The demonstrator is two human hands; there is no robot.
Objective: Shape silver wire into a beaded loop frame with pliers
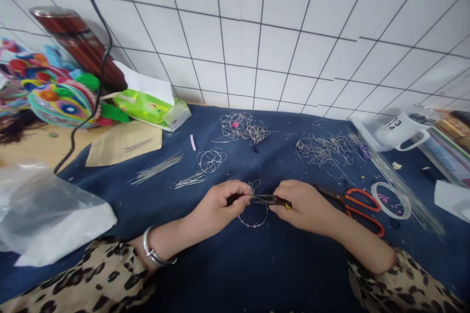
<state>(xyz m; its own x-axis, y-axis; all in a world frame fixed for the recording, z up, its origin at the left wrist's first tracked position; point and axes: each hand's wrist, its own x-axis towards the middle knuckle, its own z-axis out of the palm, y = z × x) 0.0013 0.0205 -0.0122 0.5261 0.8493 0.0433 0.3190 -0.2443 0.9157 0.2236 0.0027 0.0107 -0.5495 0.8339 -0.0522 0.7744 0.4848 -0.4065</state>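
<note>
Near the middle of the blue cloth, my left hand (223,204) pinches a thin wire piece with a ring of wire (267,216) hanging below it. Small pink beads sit on that ring. My right hand (299,205) is closed around dark pliers (270,199) with a bit of yellow on the handle. The jaws of the pliers reach to the wire at my left fingertips. Just behind the fingers, small wire loops (254,185) stick up; their exact shape is blurred.
Orange-handled scissors (362,200) and a clear ring dish (374,190) lie right of my right hand. Tangled wire (323,149), a wire coil (212,160) and straight wires (157,168) lie behind. A plastic bag (47,215) is left, a white mug (398,129) right.
</note>
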